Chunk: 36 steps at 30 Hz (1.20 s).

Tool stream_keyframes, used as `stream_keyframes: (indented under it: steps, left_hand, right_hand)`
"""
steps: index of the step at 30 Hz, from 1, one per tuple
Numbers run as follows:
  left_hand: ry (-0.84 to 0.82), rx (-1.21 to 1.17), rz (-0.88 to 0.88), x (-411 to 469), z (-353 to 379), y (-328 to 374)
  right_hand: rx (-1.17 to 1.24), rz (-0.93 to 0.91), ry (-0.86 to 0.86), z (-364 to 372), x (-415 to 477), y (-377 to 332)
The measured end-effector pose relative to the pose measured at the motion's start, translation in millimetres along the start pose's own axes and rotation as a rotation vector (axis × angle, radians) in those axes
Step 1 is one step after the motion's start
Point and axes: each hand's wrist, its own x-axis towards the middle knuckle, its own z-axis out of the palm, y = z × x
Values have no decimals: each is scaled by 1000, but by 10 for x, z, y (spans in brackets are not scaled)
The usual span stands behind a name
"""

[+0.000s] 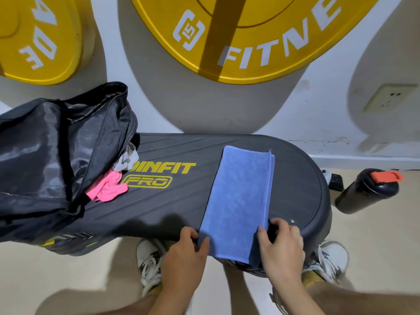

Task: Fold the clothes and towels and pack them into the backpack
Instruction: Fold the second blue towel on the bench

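Two near corners of the blue towel (pixel 238 201) are being pinched, one by the left hand (pixel 184 251), one by the right hand (pixel 281 244), probably to fold it over lengthwise on the step platform (pixel 159 208); the backpack (pixel 45 160) is lying open beside.

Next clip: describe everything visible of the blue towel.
The blue towel is terry-like cloth with stitched hems, folded into a long narrow strip, with layers showing along its right edge. It lies flat on the dark step platform, running from the person toward the wall, its near end overhanging the edge. The left hand pinches its near left corner, the right hand its near right corner.
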Motion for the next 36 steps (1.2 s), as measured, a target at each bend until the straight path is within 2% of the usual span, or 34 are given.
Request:
stream_keyframes:
  steps: [4, 7, 11, 14, 18, 22, 26, 28, 29, 30, 32, 34, 36]
  left_hand:
    - [-82, -200, -61, -28, 4, -1]
    - [-128, -356, -115, -11, -8, 29]
    - [-164, -381, 18, -17, -56, 66]
    - [-189, -370, 66, -30, -67, 57]
    - [-320, -464, 23, -9, -81, 45]
    - [-458, -517, -63, 49, -153, 49]
    - [-650, -505, -1, 46, -271, -46]
    - [-562, -413, 104, 40, -253, -102]
    - [-430, -331, 192, 33, -229, -123]
    - [-279, -211, 306, 30, -186, -148]
    - [-109, 123, 490, -36, -134, -121]
    - [-54, 354, 613, -138, -64, -28]
    - [-31, 455, 779, -198, -18, 65]
  right_hand:
    - [110, 43, -10, -15, -189, 8]
    - [293, 129, -37, 59, -356, 40]
    - [693, 312, -69, 189, -512, -6]
    - [830, 354, -66, 198, -524, -30]
    - [811, 340, -85, 160, -507, -38]
    - [661, 194, -131, 129, -502, 1]
    - [662, 196, -227, 114, -510, 18]
    - [759, 259, -271, 84, -498, 8]
    - [791, 289, -288, 55, -482, -1]
    - [813, 316, -306, 14, -465, -15]
    - [846, 361, -354, -66, -418, -36]
    - [871, 402, -425, -123, -384, -56]
    - [860, 422, -512, -172, -368, -64]
